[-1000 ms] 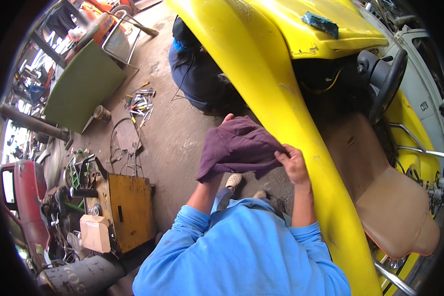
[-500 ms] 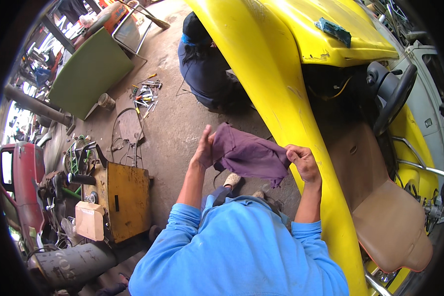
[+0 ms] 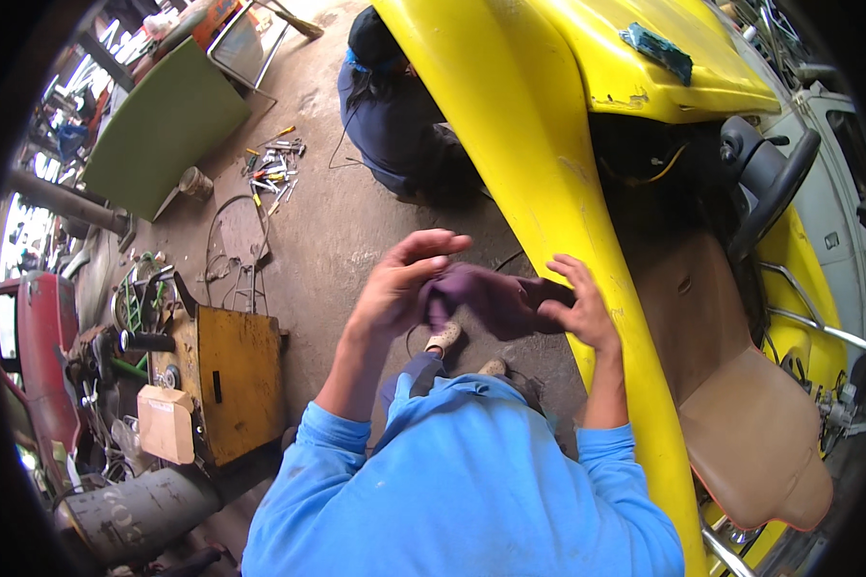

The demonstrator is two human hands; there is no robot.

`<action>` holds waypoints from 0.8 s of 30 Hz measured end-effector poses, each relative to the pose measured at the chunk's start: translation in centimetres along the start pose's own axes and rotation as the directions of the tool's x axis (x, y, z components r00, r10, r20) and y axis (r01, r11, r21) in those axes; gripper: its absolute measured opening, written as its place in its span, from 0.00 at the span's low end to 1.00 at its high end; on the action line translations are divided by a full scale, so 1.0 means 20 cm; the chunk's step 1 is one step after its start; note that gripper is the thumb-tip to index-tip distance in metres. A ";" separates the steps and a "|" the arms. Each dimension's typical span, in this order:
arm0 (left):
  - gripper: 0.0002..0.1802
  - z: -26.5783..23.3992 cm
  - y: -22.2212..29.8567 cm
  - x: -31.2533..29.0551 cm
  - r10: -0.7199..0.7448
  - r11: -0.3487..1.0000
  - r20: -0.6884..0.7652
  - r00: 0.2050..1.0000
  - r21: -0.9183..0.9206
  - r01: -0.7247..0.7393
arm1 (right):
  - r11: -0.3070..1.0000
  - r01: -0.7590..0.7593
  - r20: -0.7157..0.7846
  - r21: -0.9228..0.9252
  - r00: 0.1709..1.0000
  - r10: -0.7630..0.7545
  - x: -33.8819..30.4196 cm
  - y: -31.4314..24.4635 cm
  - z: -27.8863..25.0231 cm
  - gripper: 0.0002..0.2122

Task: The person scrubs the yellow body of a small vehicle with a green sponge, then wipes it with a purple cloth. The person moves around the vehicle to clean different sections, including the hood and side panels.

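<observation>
A crumpled dark purple cloth (image 3: 491, 300) is bunched in the air between my two hands, in front of my blue shirt. My left hand (image 3: 394, 281) holds its left end; the thumb and upper fingers stretch over it, and the lower fingers are hidden. At the other end is my right hand (image 3: 585, 306), its fingers spread apart and the cloth lying against the gap by the thumb. Right behind that hand runs the yellow body panel (image 3: 548, 183) of a car.
A person (image 3: 385, 115) crouches beside the yellow car. Hand tools (image 3: 275, 168) lie on the floor at left, near a green panel (image 3: 168, 139). A rusty yellow metal box (image 3: 241, 385) stands at lower left. To the right are a steering wheel (image 3: 779, 197) and a brown seat (image 3: 755, 433).
The cloth was stretched flatter and is now bunched and narrower. My right hand's fingers have opened from a pinch on its edge. My left hand has turned, with fingers pointing right.
</observation>
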State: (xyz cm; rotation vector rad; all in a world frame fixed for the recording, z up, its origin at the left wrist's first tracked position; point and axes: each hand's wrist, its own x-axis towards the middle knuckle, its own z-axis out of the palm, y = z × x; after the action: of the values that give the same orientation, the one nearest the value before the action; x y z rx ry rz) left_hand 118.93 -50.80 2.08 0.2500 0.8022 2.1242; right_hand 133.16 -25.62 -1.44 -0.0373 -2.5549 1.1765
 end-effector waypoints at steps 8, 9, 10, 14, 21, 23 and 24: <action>0.22 0.11 -0.07 0.19 0.021 0.999 -0.139 0.990 0.049 -0.014 | 0.659 -0.435 0.311 0.614 0.900 0.304 0.05 -0.02 0.57 0.19; 0.24 0.04 -0.02 0.18 0.071 0.989 -0.082 0.994 0.137 -0.059 | 0.552 -0.583 0.406 0.597 0.812 0.419 0.05 0.01 0.55 0.18; 0.27 -0.04 0.03 0.19 0.135 0.915 -0.066 0.989 0.391 -0.099 | 0.440 -0.525 0.445 0.729 0.851 0.277 0.04 0.03 0.49 0.18; 0.24 -0.37 0.07 0.18 0.074 0.660 -0.225 0.972 0.741 0.121 | -0.003 -0.471 0.468 0.882 0.874 0.131 0.02 0.04 0.29 0.20; 0.25 -0.47 -0.24 0.05 -0.183 0.671 -0.400 0.898 0.617 0.411 | -0.550 -0.364 0.434 0.752 0.901 -0.002 0.01 0.07 0.32 0.20; 0.43 -0.45 -0.34 0.04 -0.454 0.560 -0.248 0.856 0.667 0.491 | -0.338 -0.352 0.398 0.873 0.914 0.076 0.00 0.09 0.35 0.20; 0.47 -0.44 -0.38 0.04 -0.518 0.502 -0.231 0.824 0.697 0.512 | -0.168 -0.307 0.329 0.937 0.936 0.123 -0.01 0.08 0.36 0.20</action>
State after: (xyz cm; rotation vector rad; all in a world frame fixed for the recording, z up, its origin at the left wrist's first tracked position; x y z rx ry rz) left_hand 119.33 -50.79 -9.55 0.3782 1.5098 1.1281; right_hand 130.96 -29.93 -7.00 -0.0347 -0.8705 3.0388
